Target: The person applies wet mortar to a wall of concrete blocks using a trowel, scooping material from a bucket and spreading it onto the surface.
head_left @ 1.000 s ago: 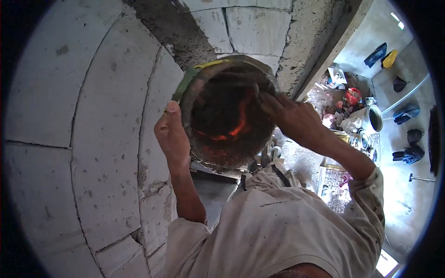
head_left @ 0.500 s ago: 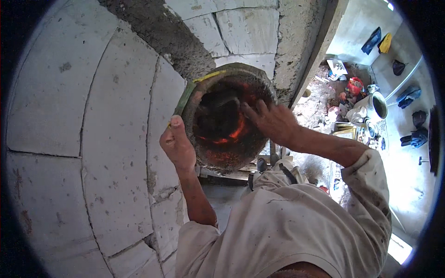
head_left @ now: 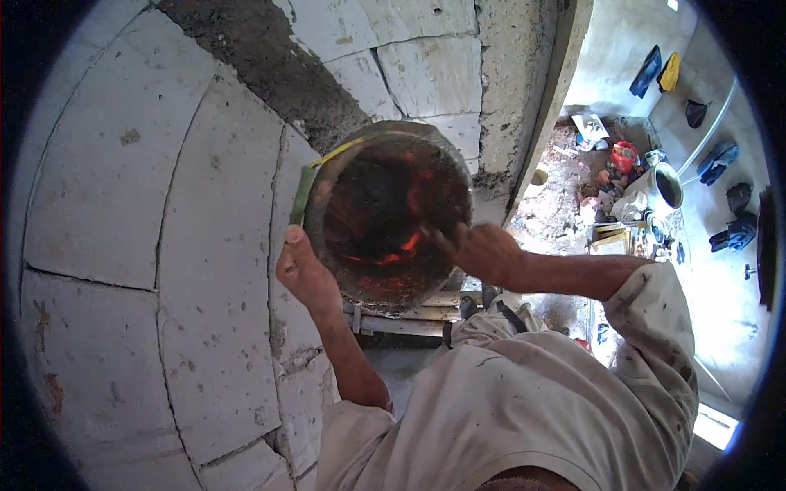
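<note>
A round, mortar-caked bucket (head_left: pixel 307 196) is held up beside the block wall, its mouth facing me. The inside is dark, with red-orange light showing through its lower side. A green and yellow strip runs along the upper left rim. My left hand (head_left: pixel 309 274) is closed on the left rim, thumb up near the lower end of that strip. My right hand (head_left: pixel 489 255) is at the bucket's right side, fingers pointing into the mouth. Motion blurs those fingers, so whether they hold anything is unclear.
The pale block wall (head_left: pixel 221 229) rises close on my left, with a grey mortar band (head_left: pixel 270 74) across it. Boards (head_left: pixel 409 319) lie below the bucket. Far down right, a large pail (head_left: pixel 667 190) stands among clutter, and dark clothes (head_left: pixel 720 159) hang on a wall.
The bucket and my left hand have shifted slightly left and down in the picture. My right hand has moved down and back from the bucket's middle toward its right rim.
</note>
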Demonstrator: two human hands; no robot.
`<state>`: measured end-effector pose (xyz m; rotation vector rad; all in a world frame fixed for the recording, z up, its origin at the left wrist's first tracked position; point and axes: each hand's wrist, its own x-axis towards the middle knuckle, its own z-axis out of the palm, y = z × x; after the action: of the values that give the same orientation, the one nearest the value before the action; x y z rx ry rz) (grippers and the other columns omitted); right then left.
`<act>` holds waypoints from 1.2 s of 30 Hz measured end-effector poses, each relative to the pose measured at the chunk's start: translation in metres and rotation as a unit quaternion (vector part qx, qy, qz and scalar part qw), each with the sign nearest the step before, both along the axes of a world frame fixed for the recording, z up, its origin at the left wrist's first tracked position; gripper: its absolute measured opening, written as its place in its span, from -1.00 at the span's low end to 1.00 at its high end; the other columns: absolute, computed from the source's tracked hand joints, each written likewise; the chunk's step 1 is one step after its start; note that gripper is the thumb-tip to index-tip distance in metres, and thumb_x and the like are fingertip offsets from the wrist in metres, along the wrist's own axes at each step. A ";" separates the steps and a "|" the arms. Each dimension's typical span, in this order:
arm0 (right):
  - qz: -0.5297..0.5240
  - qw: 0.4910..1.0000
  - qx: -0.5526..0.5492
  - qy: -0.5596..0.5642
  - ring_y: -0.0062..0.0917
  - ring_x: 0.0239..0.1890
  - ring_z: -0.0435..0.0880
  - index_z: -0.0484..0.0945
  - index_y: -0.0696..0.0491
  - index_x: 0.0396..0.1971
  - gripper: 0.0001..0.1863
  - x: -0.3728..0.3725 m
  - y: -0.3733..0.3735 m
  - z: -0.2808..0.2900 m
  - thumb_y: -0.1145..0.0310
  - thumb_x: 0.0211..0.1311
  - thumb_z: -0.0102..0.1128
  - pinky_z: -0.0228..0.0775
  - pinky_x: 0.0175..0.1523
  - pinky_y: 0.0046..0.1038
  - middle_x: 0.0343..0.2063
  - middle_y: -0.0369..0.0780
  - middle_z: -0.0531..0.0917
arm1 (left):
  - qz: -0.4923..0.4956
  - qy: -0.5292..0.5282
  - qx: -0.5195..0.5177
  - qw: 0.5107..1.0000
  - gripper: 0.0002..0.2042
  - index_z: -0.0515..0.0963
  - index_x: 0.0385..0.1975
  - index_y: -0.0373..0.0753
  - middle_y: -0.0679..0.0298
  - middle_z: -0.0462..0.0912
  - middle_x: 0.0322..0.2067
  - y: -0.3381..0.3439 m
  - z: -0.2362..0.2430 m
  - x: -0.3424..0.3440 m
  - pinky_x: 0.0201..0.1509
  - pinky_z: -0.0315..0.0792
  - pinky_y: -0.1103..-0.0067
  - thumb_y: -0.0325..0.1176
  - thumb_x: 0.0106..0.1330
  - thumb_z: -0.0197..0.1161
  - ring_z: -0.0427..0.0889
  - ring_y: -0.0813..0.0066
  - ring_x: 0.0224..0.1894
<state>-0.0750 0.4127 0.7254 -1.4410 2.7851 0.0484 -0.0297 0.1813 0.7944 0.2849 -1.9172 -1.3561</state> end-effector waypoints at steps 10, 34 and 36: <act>-0.032 0.976 0.038 0.212 -0.47 -0.45 0.61 0.24 0.21 0.15 -0.42 -0.037 -0.036 0.034 0.34 0.09 0.02 0.41 -0.46 -0.52 -0.32 -0.06 0.56 | 0.044 -0.050 -0.021 0.998 -0.51 0.15 -0.74 -0.17 0.54 0.07 -0.72 0.018 0.006 0.002 -0.57 -0.10 0.57 -0.04 0.38 0.00 0.05 0.72 -0.60; -0.051 0.997 -0.031 -0.047 -0.28 -0.38 0.68 0.33 0.28 -0.01 -0.57 -0.032 -0.016 0.047 0.35 0.16 0.02 0.51 -0.41 -0.29 -0.49 -0.12 0.64 | -0.001 0.028 -0.026 0.999 -0.51 0.06 -0.77 -0.14 0.54 0.01 -0.74 0.003 -0.009 0.003 -0.59 -0.19 0.59 -0.12 0.38 0.03 -0.03 0.72 -0.63; -0.150 0.989 -0.002 0.004 -0.27 -0.38 0.65 0.38 0.13 -0.01 -0.64 -0.043 -0.011 0.061 0.40 0.17 -0.01 0.48 -0.39 -0.18 -0.23 -0.02 0.52 | -0.028 0.044 -0.044 0.998 -0.51 0.07 -0.77 -0.15 0.54 0.02 -0.76 0.007 -0.005 0.004 -0.60 -0.19 0.59 -0.12 0.37 0.05 -0.03 0.72 -0.64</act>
<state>-0.1178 0.4016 0.7863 -1.0093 2.9742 0.0479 -0.0259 0.1884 0.7891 0.1271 -1.9185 -1.2955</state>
